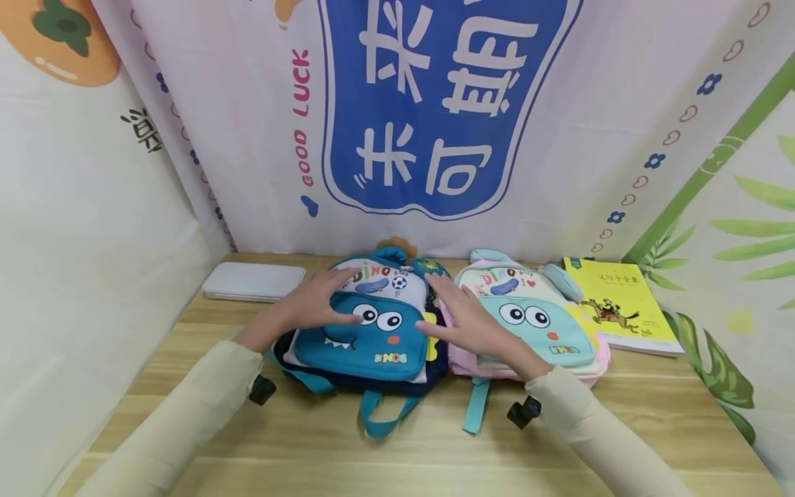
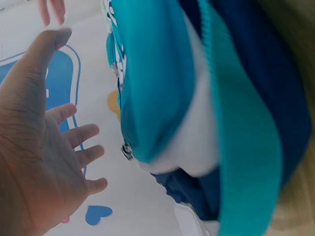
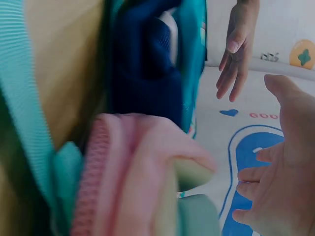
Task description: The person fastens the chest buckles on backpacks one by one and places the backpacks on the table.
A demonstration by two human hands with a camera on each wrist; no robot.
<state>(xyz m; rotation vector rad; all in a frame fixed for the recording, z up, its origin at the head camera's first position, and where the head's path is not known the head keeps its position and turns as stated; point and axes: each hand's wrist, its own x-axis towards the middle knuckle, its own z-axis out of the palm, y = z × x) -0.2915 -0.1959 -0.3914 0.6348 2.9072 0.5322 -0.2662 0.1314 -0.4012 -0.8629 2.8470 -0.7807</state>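
A blue dinosaur backpack (image 1: 366, 345) with big cartoon eyes lies face up on the wooden table. Above its left side, my left hand (image 1: 308, 301) is spread with the fingers extended. My right hand (image 1: 466, 319) hovers over the gap between it and a pink and mint dinosaur backpack (image 1: 546, 328), fingers also extended. Both wrist views show the palms apart from the fabric, with nothing held. In the left wrist view, a teal strap (image 2: 246, 137) runs along the blue bag's side. The pink bag's edge (image 3: 133, 172) is close below the right hand.
A white case (image 1: 253, 281) lies at the back left of the table. A yellow book (image 1: 621, 297) rests at the back right, beside the pink bag. Loose straps (image 1: 385, 421) extend toward the front. Printed cloth (image 1: 261, 172) hangs behind and at both sides.
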